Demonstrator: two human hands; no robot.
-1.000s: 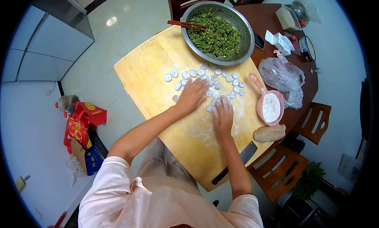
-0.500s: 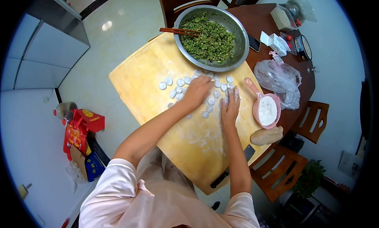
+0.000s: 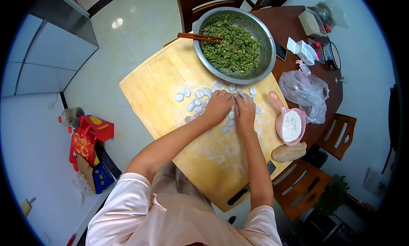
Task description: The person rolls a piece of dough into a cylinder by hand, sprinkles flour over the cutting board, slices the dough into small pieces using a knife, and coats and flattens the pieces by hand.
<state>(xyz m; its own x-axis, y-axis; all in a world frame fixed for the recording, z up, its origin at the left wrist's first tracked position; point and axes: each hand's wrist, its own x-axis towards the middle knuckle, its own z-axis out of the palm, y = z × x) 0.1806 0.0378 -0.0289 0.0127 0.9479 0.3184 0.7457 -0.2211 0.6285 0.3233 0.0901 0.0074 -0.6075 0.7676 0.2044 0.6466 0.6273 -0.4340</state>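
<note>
Small round dough pieces, dusted white, lie scattered over the upper middle of a floured wooden board. My left hand is closed over the pieces, its fingers bent down. Close against it is my right hand, fingers bent and together, thumb side toward the left hand. Whatever lies between the fingertips is hidden. Loose pieces surround both hands, with one dough piece just below them.
A steel bowl of chopped green filling with chopsticks stands at the board's far corner. On the right are a pink scoop of flour, a dough lump and a knife. Plastic bags lie beyond.
My right hand has moved left and up, and its spread fingers are now bent. Both hands have come together over the dough pieces. The view has shifted slightly.
</note>
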